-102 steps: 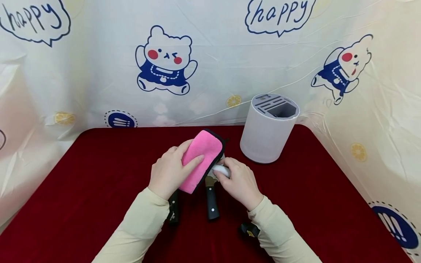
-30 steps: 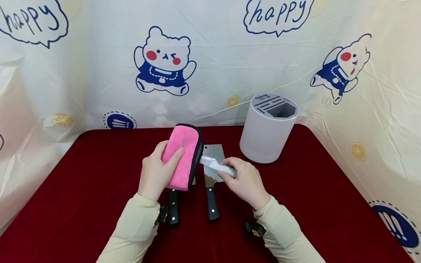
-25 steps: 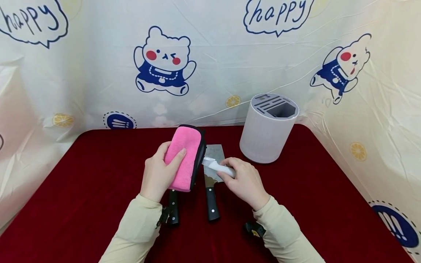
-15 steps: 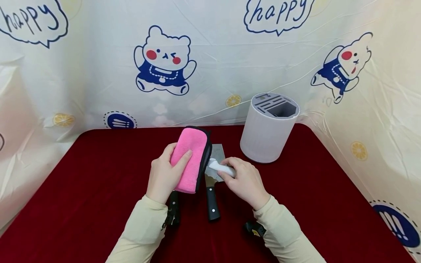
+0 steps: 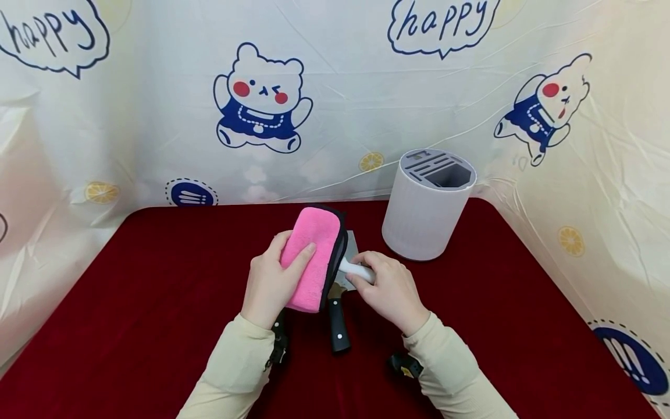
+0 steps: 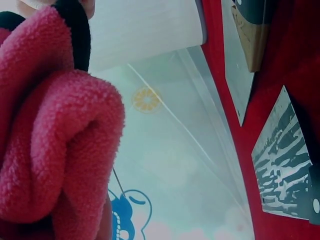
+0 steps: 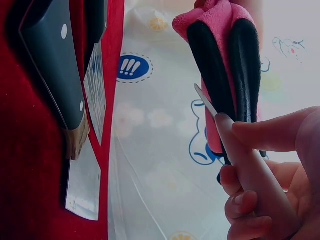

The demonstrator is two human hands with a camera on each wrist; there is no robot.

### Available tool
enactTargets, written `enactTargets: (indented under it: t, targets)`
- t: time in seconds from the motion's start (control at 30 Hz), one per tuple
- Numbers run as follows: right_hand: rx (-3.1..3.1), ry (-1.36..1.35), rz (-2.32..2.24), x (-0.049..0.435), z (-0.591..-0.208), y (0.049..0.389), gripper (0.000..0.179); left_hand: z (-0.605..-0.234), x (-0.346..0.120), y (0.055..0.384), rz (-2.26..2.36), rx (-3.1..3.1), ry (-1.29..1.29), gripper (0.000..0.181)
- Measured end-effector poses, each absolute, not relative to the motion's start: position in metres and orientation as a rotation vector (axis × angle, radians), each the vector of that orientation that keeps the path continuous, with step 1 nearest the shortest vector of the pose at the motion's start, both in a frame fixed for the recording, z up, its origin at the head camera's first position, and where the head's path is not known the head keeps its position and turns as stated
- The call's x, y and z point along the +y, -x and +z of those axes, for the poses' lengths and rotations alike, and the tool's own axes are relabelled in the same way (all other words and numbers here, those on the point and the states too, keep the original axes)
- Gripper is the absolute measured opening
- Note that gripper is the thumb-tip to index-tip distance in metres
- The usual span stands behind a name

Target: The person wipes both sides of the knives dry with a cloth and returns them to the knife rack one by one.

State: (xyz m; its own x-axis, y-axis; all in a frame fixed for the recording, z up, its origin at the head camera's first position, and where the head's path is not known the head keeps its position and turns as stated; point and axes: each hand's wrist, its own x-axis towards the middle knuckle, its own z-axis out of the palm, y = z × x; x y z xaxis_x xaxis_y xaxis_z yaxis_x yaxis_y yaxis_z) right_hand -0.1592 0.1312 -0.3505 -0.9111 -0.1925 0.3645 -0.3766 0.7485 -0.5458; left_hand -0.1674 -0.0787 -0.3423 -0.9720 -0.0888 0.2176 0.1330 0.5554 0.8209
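My left hand (image 5: 271, 285) grips a folded pink cloth (image 5: 313, 256) with black edging, thumb on its near face. In my right hand (image 5: 389, 285) is a small knife by its white handle (image 5: 358, 270); in the head view its blade is hidden by the cloth. The right wrist view shows the blade (image 7: 204, 100) tip poking out beside the cloth's black edges. Beneath the hands, a cleaver with a black handle (image 5: 339, 329) lies on the table. A second cleaver, mostly covered in the head view, shows its streaked blade (image 6: 284, 160) in the left wrist view.
A white knife block (image 5: 426, 215) with a slotted grey top stands at the back right of the table, which has a dark red cover (image 5: 173, 279). A printed pale curtain (image 5: 335, 116) hangs behind and at both sides.
Over the last second my left hand has slid the cloth rightward along the knife up to its white handle, covering the blade part seen before. My right hand has stayed nearly still.
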Motion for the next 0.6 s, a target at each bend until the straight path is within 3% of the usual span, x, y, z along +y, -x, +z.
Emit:
enactTargets:
  t: [0.6]
  targets:
    - [-2.649,-0.450,0.925,0.1327,-0.3499,0.1594,0.022,-0.3414,-0.0762,0.1678,-1.359,-2.559,0.059,0.051]
